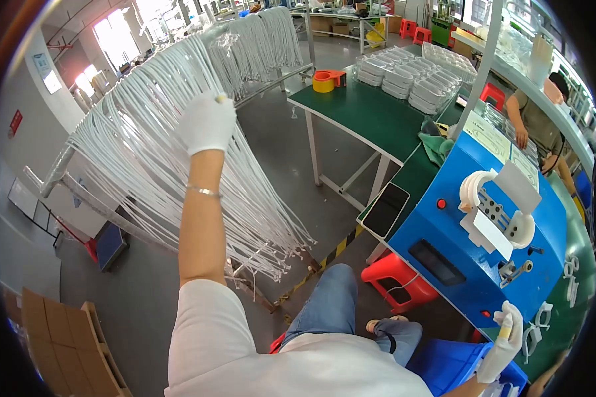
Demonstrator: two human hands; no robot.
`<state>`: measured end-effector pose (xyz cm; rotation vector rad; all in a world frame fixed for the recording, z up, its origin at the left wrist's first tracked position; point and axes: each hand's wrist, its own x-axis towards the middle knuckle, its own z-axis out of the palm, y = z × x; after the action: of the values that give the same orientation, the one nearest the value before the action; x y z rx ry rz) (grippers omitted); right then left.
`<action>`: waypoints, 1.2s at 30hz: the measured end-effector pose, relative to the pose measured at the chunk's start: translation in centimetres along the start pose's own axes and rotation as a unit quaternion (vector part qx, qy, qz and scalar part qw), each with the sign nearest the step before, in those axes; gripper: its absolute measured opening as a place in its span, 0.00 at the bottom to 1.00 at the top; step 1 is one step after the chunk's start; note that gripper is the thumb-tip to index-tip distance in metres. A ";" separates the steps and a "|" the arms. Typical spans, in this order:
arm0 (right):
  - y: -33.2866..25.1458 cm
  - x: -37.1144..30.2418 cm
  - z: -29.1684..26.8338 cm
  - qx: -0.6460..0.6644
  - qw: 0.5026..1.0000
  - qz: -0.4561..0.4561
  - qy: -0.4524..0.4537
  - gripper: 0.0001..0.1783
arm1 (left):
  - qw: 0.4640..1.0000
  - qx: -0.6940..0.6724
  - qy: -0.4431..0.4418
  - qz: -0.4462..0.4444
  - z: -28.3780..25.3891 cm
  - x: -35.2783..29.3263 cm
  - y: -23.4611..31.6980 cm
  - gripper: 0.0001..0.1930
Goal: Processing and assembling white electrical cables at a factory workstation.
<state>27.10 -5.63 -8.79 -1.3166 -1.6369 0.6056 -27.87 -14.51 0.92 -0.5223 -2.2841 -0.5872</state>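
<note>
Grip, both hands: we cannot tell whether either is clenched, released or grasping, since the fingertips are not clear. Our left hand (208, 126), in one white knitted glove, is at 10 o'clock, in front of the white cables (149, 112); contact is uncertain. Our right hand (502, 345), also gloved, is at 4 o'clock, its fingers bent, just beside the lower corner of one blue machine (449, 231).

Two groups of cables hang from rails: the nearer at 10 o'clock, the farther (271, 49) near 12. The strands are smooth, slender and too numerous to count; the nearer ones end in small tips.

On the machine, at 3 o'clock, we count two red buttons (442, 204), one dark rectangular display (437, 262) and two curved white pieces (477, 188). Several looped white coils (542, 316) lie beyond it on the green bench.

At 1 o'clock, stacked clear plastic trays (427, 92) cover part of one smooth green table (357, 109). One yellow tape roll (323, 82) sits at 12 in one orange dispenser (340, 78). One rectangular phone (386, 209) lies at 3, one red plastic stool (404, 286) stands at 4, and one blue plastic bin (444, 357) is at 5.
</note>
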 end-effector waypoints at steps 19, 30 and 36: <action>-11.8 -0.1 15.2 0.312 0.753 0.056 -0.576 0.38 | 0.407 -0.569 -0.663 0.266 0.8 -49.0 14.5 0.11; -3.3 1.2 0.5 0.237 0.887 0.038 -0.394 0.12 | 0.352 -0.772 -0.510 0.143 -7.7 -18.6 12.9 0.23; 10.0 -2.1 -6.3 0.695 0.693 0.084 -0.171 0.34 | 0.138 -0.934 -0.330 -0.006 -1.9 -15.5 6.0 0.15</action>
<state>37.51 -5.54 -14.84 -0.1529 -0.7644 1.7998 -13.41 -13.73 -7.49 1.0689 0.0692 1.9748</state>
